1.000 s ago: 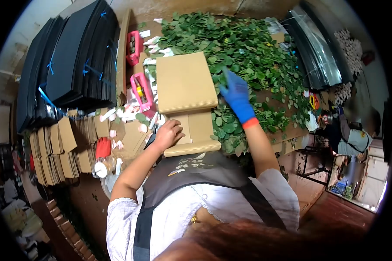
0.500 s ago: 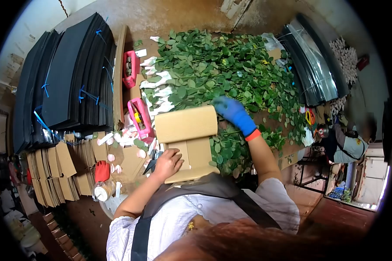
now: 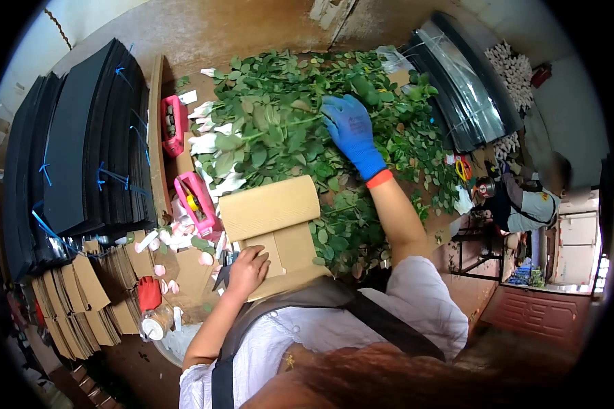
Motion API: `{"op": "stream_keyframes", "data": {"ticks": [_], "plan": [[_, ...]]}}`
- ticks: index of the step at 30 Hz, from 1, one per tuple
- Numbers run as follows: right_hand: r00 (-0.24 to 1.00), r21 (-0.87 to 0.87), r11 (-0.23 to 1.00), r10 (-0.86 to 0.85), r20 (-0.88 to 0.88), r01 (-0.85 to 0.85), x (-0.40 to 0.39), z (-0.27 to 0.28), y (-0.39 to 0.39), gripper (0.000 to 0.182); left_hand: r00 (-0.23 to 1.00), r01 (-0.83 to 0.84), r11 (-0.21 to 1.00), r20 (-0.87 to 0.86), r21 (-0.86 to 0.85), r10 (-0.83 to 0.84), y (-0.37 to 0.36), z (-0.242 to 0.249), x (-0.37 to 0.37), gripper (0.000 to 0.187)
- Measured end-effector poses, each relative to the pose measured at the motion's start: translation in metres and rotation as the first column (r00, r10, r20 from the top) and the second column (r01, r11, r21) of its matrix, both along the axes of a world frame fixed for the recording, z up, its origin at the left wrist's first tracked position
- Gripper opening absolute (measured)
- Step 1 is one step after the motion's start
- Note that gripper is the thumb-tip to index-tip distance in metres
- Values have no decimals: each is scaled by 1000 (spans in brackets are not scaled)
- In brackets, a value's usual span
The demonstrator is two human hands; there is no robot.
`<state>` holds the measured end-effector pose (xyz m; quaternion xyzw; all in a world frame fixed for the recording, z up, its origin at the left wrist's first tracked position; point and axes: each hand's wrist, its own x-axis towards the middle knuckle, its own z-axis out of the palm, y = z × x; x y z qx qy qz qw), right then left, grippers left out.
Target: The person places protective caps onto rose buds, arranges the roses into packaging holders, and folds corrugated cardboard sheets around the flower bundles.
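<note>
My left hand [image 3: 250, 271] is bare and lies with fingers extended on an unfolded piece of cardboard [image 3: 297, 251]. A rolled corrugated flap [image 3: 271, 210] crosses the cardboard's far side. Beside the left hand is a dark tool [image 3: 224, 274], partly covered, whose kind I cannot make out. My right hand [image 3: 351, 129], in a blue glove with an orange cuff, is closed around a leafy stem [image 3: 286, 125] above the heap of leafy stems [image 3: 348, 180]. White-wrapped flower heads [image 3: 203, 143] lie at the heap's left end.
Pink tape dispensers [image 3: 196, 203] stand along the left wooden edge. Dark sheet stacks [image 3: 82, 146] and folded cardboard [image 3: 82, 283] are farther left. A red cloth item [image 3: 149, 293] and a jar [image 3: 155, 324] sit near loose petals. Another person [image 3: 531, 199] is at right.
My right hand has moved farther up over the heap and now lifts a leafy stem. My left hand stays on the cardboard. The whole view has shifted somewhat.
</note>
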<state>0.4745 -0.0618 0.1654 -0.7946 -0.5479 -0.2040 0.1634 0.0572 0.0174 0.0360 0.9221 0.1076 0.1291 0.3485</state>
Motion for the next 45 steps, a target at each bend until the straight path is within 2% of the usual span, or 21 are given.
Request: {"op": "stream_keyframes", "data": {"ticks": [5,8,10,11,12,15,18,20,22,23,26,27,30,31,34,35,37,38,39,42,45], "plan": [[970,95,980,186,-156,-173,-53,36,-59,25,998,66,998,-7,9,-66,4,-3,-2,20],[874,-92,959,201,-443,-267,-96,39,-113,20,993,115,992,-21,51,-114,7,4,-5,52],[860,-103,975,122,-496,-198,-111,-6,-159,16,977,-11,957,-205,-291,-52,6,17,-6,67],[846,-210,946,103,-523,-246,-110,-39,-185,17,975,83,992,-199,-91,-100,9,7,-13,81],[847,-332,914,22,-531,-232,-116,-63,-207,18,981,66,988,-170,-137,-89,11,10,-9,83],[828,-570,790,-150,-539,-228,-140,-87,-229,20,980,69,964,-166,-256,-114,11,13,-9,68],[823,-646,712,-171,-541,-276,-141,-102,-234,21,981,137,976,-116,-171,-158,10,12,-11,51],[842,-732,607,-182,-507,-309,-132,-58,-208,22,984,131,972,-97,-193,-151,10,8,-10,42],[881,-678,725,-238,-408,-118,-102,-38,-165,19,970,213,972,-97,-99,-222,15,-3,-14,44],[899,-630,776,-295,-324,27,-75,-45,-142,19,972,185,967,-111,-175,-206,14,6,-11,52],[895,-86,988,-150,-421,125,-11,-50,-71,29,977,89,958,-164,-271,-138,12,39,4,74],[941,-35,987,-159,-297,156,13,-76,-51,38,975,126,963,-151,-239,-165,13,40,10,75],[949,-351,883,-303,83,312,24,-99,-12,37,948,80,985,-293,-153,-123,6,25,17,47],[956,-331,897,-266,126,294,36,-138,-6,34,943,67,990,-316,-125,-104,2,16,17,33],[988,-485,862,-155,21,146,36,-124,-5,28,957,131,982,-243,-135,-161,4,11,7,30],[951,-406,903,-236,-198,140,26,-96,-12,22,938,217,966,-245,-140,-246,10,14,2,30],[955,-122,973,-219,-200,197,7,-38,-30,16,915,265,944,-257,-198,-310,19,15,-2,32],[990,110,989,-88,-110,101,9,-28,-46,21,906,276,937,-268,-213,-328,20,17,-3,32],[996,157,984,-81,-37,86,3,-12,-55,27,906,286,941,-267,-182,-328,20,15,-2,33],[991,-274,957,-117,-61,96,8,-30,-93,25,911,263,952,-285,-156,-298,14,25,2,34],[992,227,968,-92,-85,110,2,22,-116,30,899,285,945,-297,-158,-321,15,26,3,34]]}}
